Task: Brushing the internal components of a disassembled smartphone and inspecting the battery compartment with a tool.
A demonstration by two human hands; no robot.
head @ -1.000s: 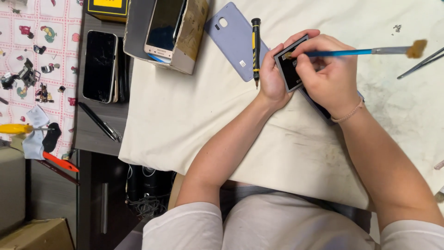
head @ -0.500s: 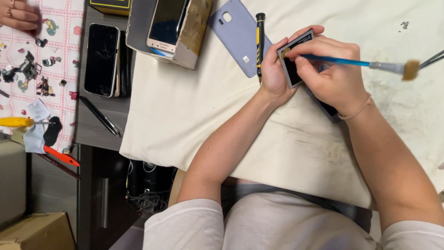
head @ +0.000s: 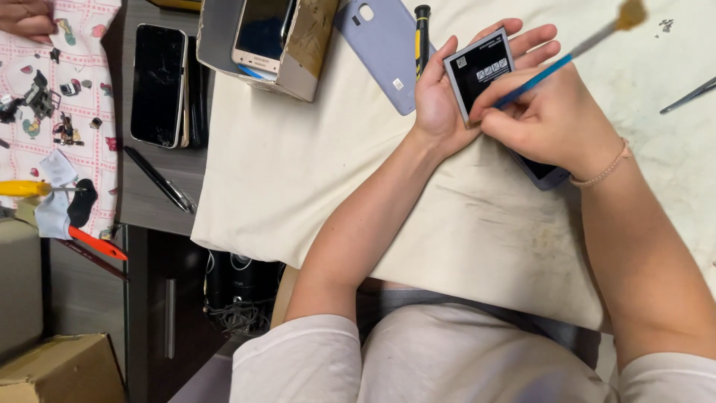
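At the far left we see another person's hand (head: 28, 16) resting on a pink patterned cloth (head: 89, 149) strewn with small dark phone parts (head: 41, 97). Below these lie a yellow-handled tool (head: 22, 188) and an orange-handled tool (head: 97, 244). Next comes a grey desk (head: 149, 198) carrying a black phone (head: 158, 84) with a cracked screen and a black pen (head: 159, 179). A cardboard box (head: 298, 52) holds a gold-edged phone (head: 261, 33).

Further right, on the cream work cloth (head: 298, 172), lies a lavender back cover (head: 384, 52), with a black screwdriver (head: 422, 33) just beside it. Our left hand (head: 447, 97) is half curled, fingers spread upward, cupping 1 black phone battery (head: 481, 71) that stands tilted against the palm. Our right hand (head: 548, 123) is closed in a pen grip on a blue-handled brush (head: 556, 67), its bristles raised up and to the right, away from the battery. Under the right hand, a grey phone body (head: 544, 175) peeks out on the cloth. At the far right edge lie metal tweezers (head: 690, 95).
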